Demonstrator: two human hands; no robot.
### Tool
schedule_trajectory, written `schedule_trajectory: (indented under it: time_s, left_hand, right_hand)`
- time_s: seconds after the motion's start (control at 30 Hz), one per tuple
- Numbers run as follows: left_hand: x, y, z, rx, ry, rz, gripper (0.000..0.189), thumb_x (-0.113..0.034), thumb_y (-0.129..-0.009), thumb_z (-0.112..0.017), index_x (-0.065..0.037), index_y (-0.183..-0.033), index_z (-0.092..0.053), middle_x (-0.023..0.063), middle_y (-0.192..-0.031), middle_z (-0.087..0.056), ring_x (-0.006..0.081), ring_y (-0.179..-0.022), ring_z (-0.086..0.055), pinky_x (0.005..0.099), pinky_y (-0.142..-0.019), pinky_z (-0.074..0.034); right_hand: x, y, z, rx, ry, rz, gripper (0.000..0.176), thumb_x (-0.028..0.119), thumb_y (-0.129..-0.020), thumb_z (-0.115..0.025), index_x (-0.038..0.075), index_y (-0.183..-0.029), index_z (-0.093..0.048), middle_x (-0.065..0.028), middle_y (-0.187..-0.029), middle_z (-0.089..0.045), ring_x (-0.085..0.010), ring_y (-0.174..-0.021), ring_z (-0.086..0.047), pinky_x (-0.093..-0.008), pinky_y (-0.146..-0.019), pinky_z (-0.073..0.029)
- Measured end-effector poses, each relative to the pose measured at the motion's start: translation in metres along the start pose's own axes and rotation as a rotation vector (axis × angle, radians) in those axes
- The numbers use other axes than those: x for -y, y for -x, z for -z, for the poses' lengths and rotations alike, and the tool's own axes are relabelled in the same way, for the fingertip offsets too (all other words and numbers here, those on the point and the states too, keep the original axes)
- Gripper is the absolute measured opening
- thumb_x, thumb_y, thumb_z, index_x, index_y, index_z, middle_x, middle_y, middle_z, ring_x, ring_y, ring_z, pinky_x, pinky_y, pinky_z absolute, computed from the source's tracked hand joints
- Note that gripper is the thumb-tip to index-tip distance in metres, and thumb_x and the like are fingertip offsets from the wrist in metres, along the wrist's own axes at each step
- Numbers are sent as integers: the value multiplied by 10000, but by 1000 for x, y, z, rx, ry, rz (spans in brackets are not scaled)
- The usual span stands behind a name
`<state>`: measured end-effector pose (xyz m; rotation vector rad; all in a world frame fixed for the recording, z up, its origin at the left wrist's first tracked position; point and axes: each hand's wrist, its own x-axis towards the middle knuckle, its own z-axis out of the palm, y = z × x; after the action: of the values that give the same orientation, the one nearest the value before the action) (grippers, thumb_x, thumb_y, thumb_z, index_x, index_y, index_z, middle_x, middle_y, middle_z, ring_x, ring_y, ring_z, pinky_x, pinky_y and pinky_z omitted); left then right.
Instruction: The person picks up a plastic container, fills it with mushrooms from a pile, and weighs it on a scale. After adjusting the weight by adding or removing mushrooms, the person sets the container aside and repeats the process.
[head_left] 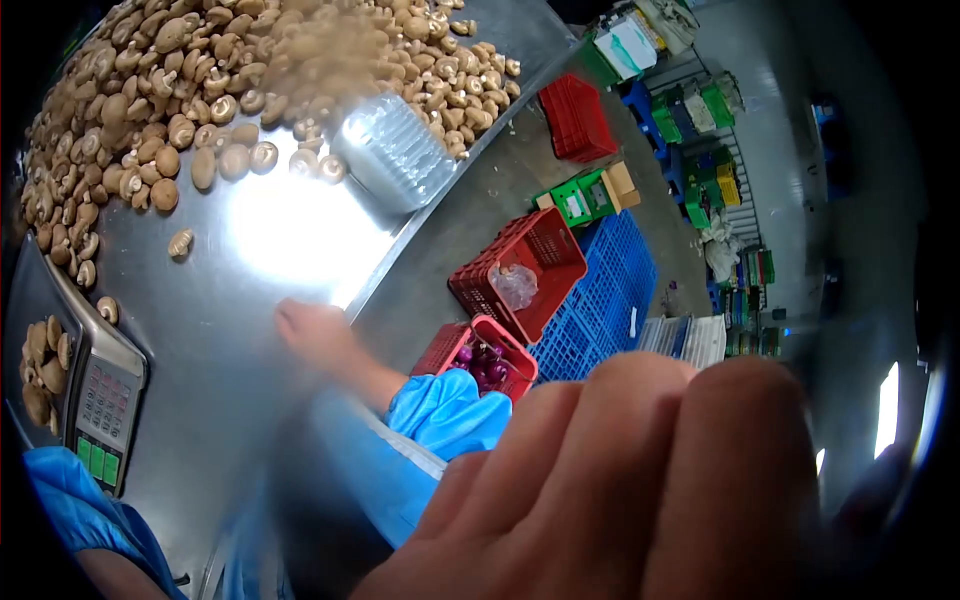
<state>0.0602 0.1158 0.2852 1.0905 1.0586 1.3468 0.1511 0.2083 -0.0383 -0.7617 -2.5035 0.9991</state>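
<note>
Very close to the camera, my left hand (600,480) fills the lower right with its fingers bent together. The fingertips are hidden, and I cannot make out what they hold, if anything. My right hand (318,335), smeared, is over the metal table (240,350) near its edge, below its blue sleeve (450,410). Its fingers do not show clearly. Up the table from it, a stack of clear plastic trays (393,155) stands at the edge, beside a large heap of brown mushrooms (130,100).
At the left, a scale (105,400) carries several mushrooms (45,370). Beyond the table edge are a red crate (520,275) with clear plastic in it, a red basket of purple produce (485,365), a blue pallet (605,285) and a green box (580,203).
</note>
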Motion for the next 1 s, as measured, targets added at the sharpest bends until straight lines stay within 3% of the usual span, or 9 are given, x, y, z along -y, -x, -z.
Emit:
schedule_trajectory:
  time_s: [0.13, 0.27, 0.73, 0.8, 0.87, 0.93, 1.0]
  left_hand:
    - [1, 1, 2, -18, -8, -14, 353, -109, -909, -456, 43, -1213, -551, 197, -1225, -613, 258, -1142, -590, 365, -955, -472]
    - [0, 1, 2, -10, -15, 4, 345, -106, -911, -454, 42, -1208, -552, 196, -1218, -615, 257, -1133, -592, 364, -949, -475]
    - [1, 2, -5, 3, -50, 7, 317, -95, -920, -448, 37, -1188, -553, 193, -1192, -620, 252, -1102, -599, 358, -926, -483]
    - [1, 1, -6, 7, -56, 12, 313, -94, -921, -447, 36, -1185, -553, 193, -1188, -621, 252, -1097, -600, 357, -923, -484]
    - [2, 0, -6, 18, -56, 19, 309, -92, -922, -446, 36, -1182, -553, 192, -1184, -621, 251, -1093, -601, 356, -920, -485]
    - [3, -3, -9, 29, -58, 33, 305, -91, -923, -445, 35, -1179, -553, 192, -1181, -622, 250, -1088, -602, 356, -916, -486]
    - [3, -5, -8, 35, -60, 42, 301, -89, -924, -444, 34, -1176, -553, 192, -1177, -623, 250, -1084, -603, 355, -913, -487]
  right_hand:
    - [3, -3, 5, -11, 1, 55, 128, 191, -883, -601, 71, -860, -638, -139, -793, -676, -362, -702, -647, -463, -623, -504]
    - [10, -2, 8, 85, 136, -28, 141, 202, -890, -590, 72, -856, -631, -138, -796, -677, -358, -714, -654, -471, -628, -506]
    - [8, -1, 11, 62, 48, -8, 159, 216, -898, -583, 69, -875, -638, -143, -801, -682, -356, -717, -662, -462, -645, -518]
    - [8, -1, -20, 116, 617, 32, 158, 213, -897, -582, 67, -870, -637, -148, -800, -682, -359, -710, -659, -465, -644, -517]
    - [1, -2, -20, 115, 631, 28, 157, 209, -897, -581, 65, -864, -634, -152, -797, -680, -363, -704, -656, -468, -643, -516]
    - [-5, 0, -2, 56, 79, 3, 157, 205, -897, -580, 61, -856, -630, -156, -790, -677, -366, -699, -653, -469, -643, -516]
    - [-4, 1, -2, 49, 63, 5, 161, 204, -897, -577, 59, -849, -625, -159, -781, -673, -370, -697, -650, -471, -642, -514]
